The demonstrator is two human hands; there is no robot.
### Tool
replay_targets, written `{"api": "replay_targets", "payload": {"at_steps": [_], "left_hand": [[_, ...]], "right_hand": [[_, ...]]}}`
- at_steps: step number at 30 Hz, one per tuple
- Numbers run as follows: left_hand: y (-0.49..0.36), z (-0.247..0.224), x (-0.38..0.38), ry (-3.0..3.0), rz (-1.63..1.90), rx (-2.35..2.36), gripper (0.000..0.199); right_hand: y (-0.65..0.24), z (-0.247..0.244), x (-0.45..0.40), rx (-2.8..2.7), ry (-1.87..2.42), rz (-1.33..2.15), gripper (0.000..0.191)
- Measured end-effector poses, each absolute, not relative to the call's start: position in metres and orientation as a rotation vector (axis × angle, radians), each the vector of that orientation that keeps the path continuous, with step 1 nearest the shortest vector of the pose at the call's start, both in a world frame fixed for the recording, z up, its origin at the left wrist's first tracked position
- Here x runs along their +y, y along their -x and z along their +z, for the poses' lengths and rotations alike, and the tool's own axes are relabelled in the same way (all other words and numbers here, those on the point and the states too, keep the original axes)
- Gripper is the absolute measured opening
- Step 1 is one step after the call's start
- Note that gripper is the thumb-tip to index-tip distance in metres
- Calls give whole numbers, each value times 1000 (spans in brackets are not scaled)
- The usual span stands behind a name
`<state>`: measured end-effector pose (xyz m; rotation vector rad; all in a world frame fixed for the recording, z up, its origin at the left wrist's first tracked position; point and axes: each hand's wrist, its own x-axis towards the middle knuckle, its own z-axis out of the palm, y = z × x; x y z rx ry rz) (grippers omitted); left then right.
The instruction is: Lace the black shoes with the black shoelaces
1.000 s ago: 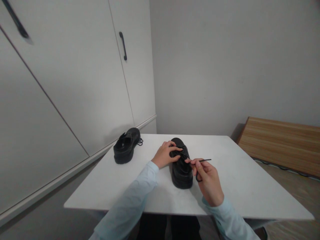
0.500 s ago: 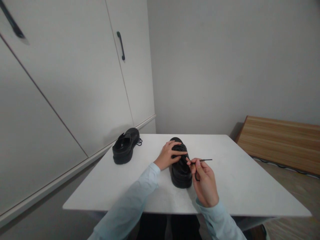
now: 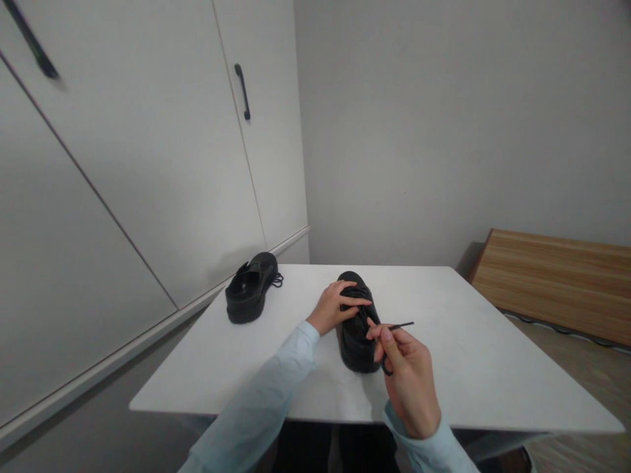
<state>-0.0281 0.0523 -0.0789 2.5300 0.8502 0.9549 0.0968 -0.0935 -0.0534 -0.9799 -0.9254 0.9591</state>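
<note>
The thin black cord lace [image 3: 403,325] and the right hand [image 3: 410,373] pinching it have shifted nearer the white tabletop's [image 3: 468,374] front edge. Mid-table, the left hand [image 3: 333,309], fingers spread, rests on the black leather-look shoe [image 3: 357,351]. Apparent step: lace handling; next move calls for steady pinch.

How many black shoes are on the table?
2. One shoe is near the middle of the white table, under the fingers of the left hand. The other shoe sits at the table's far left, by the cabinet.
</note>
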Motion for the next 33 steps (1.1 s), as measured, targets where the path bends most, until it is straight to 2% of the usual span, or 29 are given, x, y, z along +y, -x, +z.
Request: {"api": "replay_targets", "payload": {"at_steps": [3,7,10,15,24,29,31,33], "left_hand": [[28,-79,51,-2532,949,874,29],[29,-81,51,-2536,959,875,25],[29,-86,53,-2498,999,858,23],[24,-88,53,-2370,1117,853,19],[23,-80,51,-1925,1220,815,22],[23,-81,53,-1815,1217,845,34],[23,-82,54,-1793,1217,859,35],[22,-82,54,-1795,1219,864,34]], "right_hand": [[-101,-54,-91,-990,999,936,25],[-111,-40,-76,-1133,965,996,30],[-120,-21,-59,-1148,931,1116,20],[-137,2,-17,-1143,838,1333,34],[-162,-28,56,-911,878,1485,22],[-174,-54,69,-836,1040,1279,27],[-179,-60,71,-866,1212,1013,30],[-183,-61,70,-976,1317,696,23]]}}
